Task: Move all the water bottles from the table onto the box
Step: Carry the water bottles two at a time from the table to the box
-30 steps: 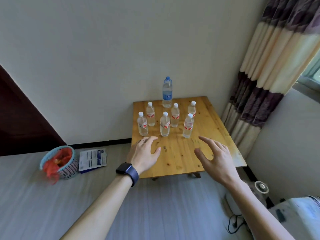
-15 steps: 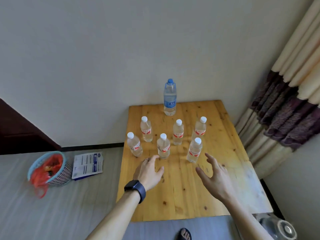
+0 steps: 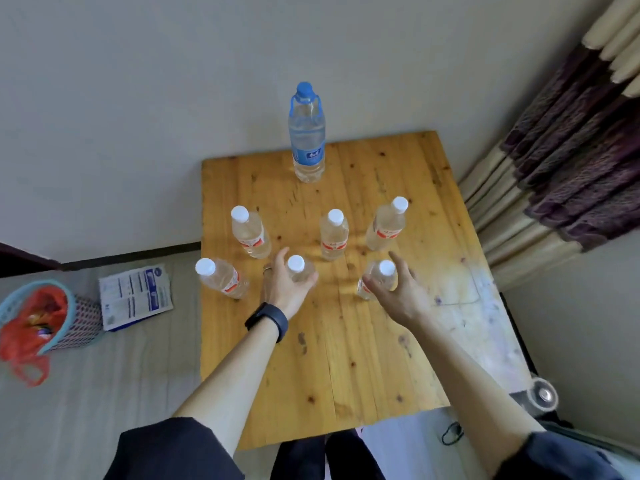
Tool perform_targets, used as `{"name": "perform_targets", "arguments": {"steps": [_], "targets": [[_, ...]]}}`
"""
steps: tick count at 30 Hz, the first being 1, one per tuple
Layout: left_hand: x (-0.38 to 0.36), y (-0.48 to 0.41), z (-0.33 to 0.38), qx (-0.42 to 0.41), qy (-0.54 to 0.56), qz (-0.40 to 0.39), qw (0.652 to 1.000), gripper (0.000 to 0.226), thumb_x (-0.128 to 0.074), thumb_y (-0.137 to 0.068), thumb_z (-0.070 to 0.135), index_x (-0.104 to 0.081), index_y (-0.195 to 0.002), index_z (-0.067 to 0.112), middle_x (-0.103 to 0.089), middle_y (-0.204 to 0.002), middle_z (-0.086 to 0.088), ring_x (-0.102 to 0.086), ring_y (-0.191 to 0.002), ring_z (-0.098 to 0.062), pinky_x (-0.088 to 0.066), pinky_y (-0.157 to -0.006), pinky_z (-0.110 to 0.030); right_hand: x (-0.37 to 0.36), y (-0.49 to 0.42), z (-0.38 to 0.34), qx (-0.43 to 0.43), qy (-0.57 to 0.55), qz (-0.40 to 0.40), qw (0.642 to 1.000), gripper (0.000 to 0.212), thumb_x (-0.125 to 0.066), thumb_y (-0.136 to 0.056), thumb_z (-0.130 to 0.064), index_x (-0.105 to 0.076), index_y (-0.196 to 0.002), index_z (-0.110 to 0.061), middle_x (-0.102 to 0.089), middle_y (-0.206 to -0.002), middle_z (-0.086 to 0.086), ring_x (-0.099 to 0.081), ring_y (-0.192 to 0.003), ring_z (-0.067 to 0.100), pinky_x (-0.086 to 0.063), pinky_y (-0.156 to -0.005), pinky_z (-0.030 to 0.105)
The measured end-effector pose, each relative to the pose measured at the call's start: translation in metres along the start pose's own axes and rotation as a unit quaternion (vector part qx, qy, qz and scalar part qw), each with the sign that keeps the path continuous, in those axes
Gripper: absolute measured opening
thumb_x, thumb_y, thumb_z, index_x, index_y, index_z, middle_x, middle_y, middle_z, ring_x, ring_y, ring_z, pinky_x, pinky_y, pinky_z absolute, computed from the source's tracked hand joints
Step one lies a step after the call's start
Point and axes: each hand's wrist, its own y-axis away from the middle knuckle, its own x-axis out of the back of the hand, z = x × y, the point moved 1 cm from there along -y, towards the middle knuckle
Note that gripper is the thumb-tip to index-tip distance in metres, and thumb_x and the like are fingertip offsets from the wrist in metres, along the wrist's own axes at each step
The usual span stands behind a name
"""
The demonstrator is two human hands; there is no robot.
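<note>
Head view: front-middle bottle (image 3: 296, 264) upright on table (image 3: 346, 358), wrapped by curled fingers of left hand (image 3: 285, 292). Front-right bottle (image 3: 384, 270) upright, bracketed between spread thumb and fingers of right hand (image 3: 400, 297), not yet clasped. Box not seen.

Soft, even daylight is filling the room and casting only faint shadows. Pale glare is washing out the table (image 3: 346, 358) along its right edge. The wide lens is bowing the wall (image 3: 138, 98) towards the picture's edges. The left hand (image 3: 287, 289) and right hand (image 3: 398, 294) are smearing slightly.

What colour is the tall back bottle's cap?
The cap is blue, shown best in the head view.
</note>
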Motion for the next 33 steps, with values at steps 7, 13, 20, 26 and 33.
{"name": "perform_targets", "arguments": {"steps": [7,13,20,26,33], "targets": [[0.006,-0.01,-0.011,-0.023,-0.01,-0.031,0.999,0.061,-0.077,-0.078,0.052,-0.052,-0.131,0.037,-0.063,-0.118,0.009,-0.059,-0.106,-0.016,-0.049,-0.083,-0.031,-0.015,-0.009,0.016,0.013,-0.024,0.01,1.0,0.052,-0.058,-0.095,-0.05,-0.045,-0.141,-0.031,-0.066,-0.121,0.008,-0.062,-0.112,0.03,-0.045,-0.084,0.032],[0.022,0.02,-0.029,-0.068,-0.055,-0.109,0.99,0.06,-0.083,-0.075,0.043,-0.056,-0.129,0.038,-0.064,-0.116,0.015,-0.058,-0.109,-0.01,-0.048,-0.087,-0.026,-0.018,0.044,0.025,0.034,-0.036,-0.023,0.999,0.054,-0.057,-0.096,-0.047,-0.042,-0.146,-0.034,-0.065,-0.131,0.001,-0.06,-0.122,0.022,-0.043,-0.089,0.024],[0.025,0.076,-0.065,-0.081,-0.084,-0.202,0.972,0.062,-0.085,-0.074,0.037,-0.059,-0.13,0.034,-0.062,-0.127,0.014,-0.053,-0.114,-0.003,-0.04,-0.093,-0.019,-0.046,0.108,0.038,0.029,-0.006,-0.098,0.995,0.057,-0.054,-0.097,-0.05,-0.037,-0.149,-0.037,-0.061,-0.136,0.001,-0.057,-0.124,0.024,-0.041,-0.083,0.024],[0.019,0.102,-0.091,-0.088,-0.048,-0.197,0.975,0.063,-0.084,-0.077,0.03,-0.057,-0.133,0.036,-0.05,-0.142,0.021,-0.046,-0.127,0.004,-0.036,-0.109,-0.02,-0.06,0.127,0.043,0.059,-0.012,-0.089,0.994,0.054,-0.055,-0.097,-0.048,-0.04,-0.147,-0.035,-0.057,-0.14,-0.006,-0.059,-0.119,0.019,-0.042,-0.083,0.022],[0.001,0.109,-0.103,-0.061,0.006,-0.195,0.979,0.098,-0.078,-0.08,0.039,-0.013,-0.152,0.049,-0.01,-0.163,0.02,-0.013,-0.147,0.002,-0.024,-0.111,-0.023,-0.061,0.123,0.047,0.053,-0.019,-0.084,0.995,0.078,-0.061,-0.088,-0.061,-0.018,-0.152,-0.051,-0.039,-0.154,0.0,-0.044,-0.137,0.023,-0.046,-0.101,0.037]]}}
